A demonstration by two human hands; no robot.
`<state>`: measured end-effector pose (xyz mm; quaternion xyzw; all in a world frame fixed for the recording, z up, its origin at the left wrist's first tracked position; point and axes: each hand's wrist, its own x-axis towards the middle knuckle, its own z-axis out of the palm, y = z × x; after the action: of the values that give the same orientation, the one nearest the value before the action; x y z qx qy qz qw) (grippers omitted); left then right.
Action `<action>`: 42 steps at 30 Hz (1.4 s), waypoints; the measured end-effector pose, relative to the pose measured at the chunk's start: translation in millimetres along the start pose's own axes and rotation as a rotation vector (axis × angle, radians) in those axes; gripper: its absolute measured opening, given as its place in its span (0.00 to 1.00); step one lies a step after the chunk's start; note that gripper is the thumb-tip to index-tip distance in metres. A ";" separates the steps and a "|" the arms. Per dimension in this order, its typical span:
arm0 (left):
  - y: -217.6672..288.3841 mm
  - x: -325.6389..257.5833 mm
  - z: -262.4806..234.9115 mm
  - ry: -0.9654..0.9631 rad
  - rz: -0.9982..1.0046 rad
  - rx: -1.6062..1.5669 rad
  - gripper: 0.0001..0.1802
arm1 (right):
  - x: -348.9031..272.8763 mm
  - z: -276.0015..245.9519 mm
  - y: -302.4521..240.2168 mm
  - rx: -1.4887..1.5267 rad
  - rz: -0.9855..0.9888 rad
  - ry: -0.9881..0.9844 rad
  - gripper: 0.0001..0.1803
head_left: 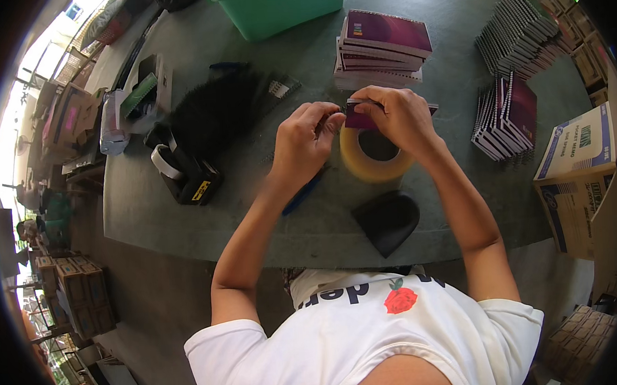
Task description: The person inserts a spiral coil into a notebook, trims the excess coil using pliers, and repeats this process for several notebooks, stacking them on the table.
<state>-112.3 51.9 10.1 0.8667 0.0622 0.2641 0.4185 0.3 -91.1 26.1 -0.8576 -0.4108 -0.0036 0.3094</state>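
My right hand [400, 116] is closed round a small purple-covered notebook [362, 118], raised above a wide roll of yellowish clear tape [361, 164]. Close by the notebook's left end, my left hand [305, 139] pinches its thumb and fingers together; whatever lies between them is too small to make out. Just beyond the hands stands a stack of purple spiral notebooks [388, 34], its layers slightly uneven. A dark, round-ended flat object [388, 220] lies nearer to me, and a blue pen [303, 193] is partly covered by my left forearm.
Left on the table are a black tape dispenser [187, 177], a heap of black wire spirals [215, 107] and a clear plastic pack [113, 125]. A green bin [280, 13] stands at the back. More notebooks [508, 118] and an open carton [576, 181] are at the right.
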 end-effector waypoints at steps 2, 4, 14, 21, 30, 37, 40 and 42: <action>-0.9 0.7 5.2 0.036 0.012 0.064 0.08 | -1.3 0.9 0.5 0.013 0.000 0.000 0.10; -1.4 0.7 8.0 0.069 0.012 0.144 0.08 | -3.2 0.7 -0.3 0.042 0.005 -0.009 0.10; -2.0 18.5 -11.6 -0.213 -0.219 -0.147 0.09 | -7.9 1.6 5.9 0.048 -0.253 0.036 0.09; -12.2 10.4 4.4 0.030 0.158 0.129 0.11 | -5.6 2.7 0.0 0.038 -0.208 0.015 0.09; -6.8 13.6 -1.7 -0.042 0.154 0.095 0.12 | -8.6 2.4 4.5 -0.047 -0.271 -0.020 0.10; -0.9 21.4 -10.2 -0.415 -0.347 -0.141 0.12 | -7.2 -0.8 7.0 -0.073 -0.335 -0.005 0.10; 2.9 18.1 -7.7 -0.125 -0.088 -0.041 0.10 | -7.9 2.7 7.0 -0.045 -0.337 0.047 0.10; -3.3 16.9 -10.1 -0.163 0.004 0.001 0.09 | -7.6 1.5 5.2 0.015 -0.292 0.010 0.11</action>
<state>-102.6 66.6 19.5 0.8857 0.0264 0.1932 0.4213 -1.4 -98.1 20.2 -0.7863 -0.5298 -0.0499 0.3138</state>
